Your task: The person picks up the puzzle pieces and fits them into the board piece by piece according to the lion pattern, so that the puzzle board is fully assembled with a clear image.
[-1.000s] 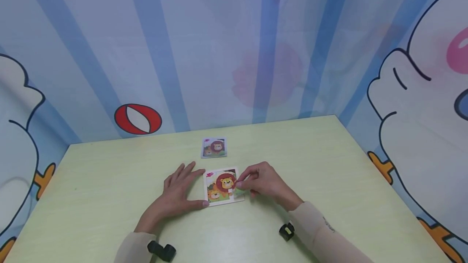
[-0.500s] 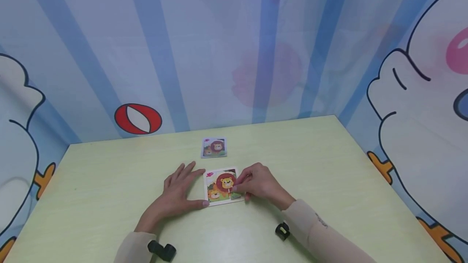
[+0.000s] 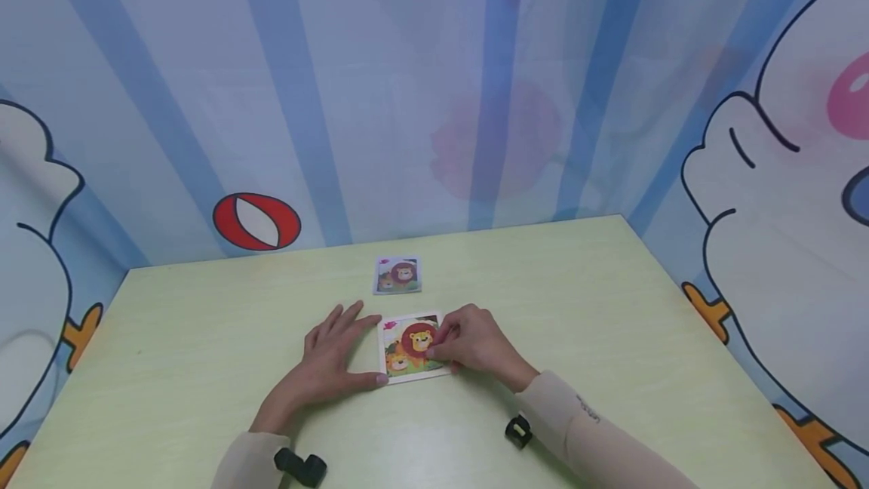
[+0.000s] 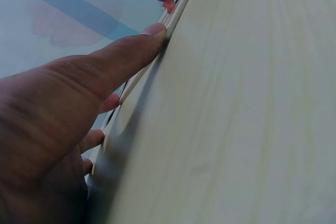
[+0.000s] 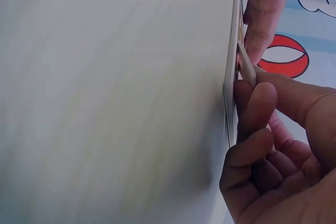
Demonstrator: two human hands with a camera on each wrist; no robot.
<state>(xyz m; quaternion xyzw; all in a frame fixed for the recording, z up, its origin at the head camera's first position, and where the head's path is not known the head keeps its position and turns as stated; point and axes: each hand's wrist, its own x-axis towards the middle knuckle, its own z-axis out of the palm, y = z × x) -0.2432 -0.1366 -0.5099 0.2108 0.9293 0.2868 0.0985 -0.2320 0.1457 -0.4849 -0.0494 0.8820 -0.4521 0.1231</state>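
Observation:
In the head view a lion jigsaw puzzle in a white-rimmed tray (image 3: 416, 379) lies flat on the table. My left hand (image 3: 329, 364) spreads along its left side, thumb at the near corner and index fingertip at the far one. In the left wrist view the thumb (image 4: 128, 51) is straight against the tray's edge. My right hand (image 3: 483, 345) is at the tray's right side and pinches a puzzle piece (image 5: 247, 66) between thumb and finger. The right wrist view shows this thin piece tilted against the tray. From above, the fingers cover most of it.
Behind the tray lies a smaller-looking square card (image 3: 397, 275) with the same lion picture. The pale table (image 3: 224, 323) ends at a printed cloth backdrop (image 3: 407, 96) with blue stripes. A dark band camera (image 3: 301, 466) sits at the left wrist.
My right hand has moved slightly left, bringing the puzzle piece down over the lower right part of the picture. The left hand and the rear card stay where they were.

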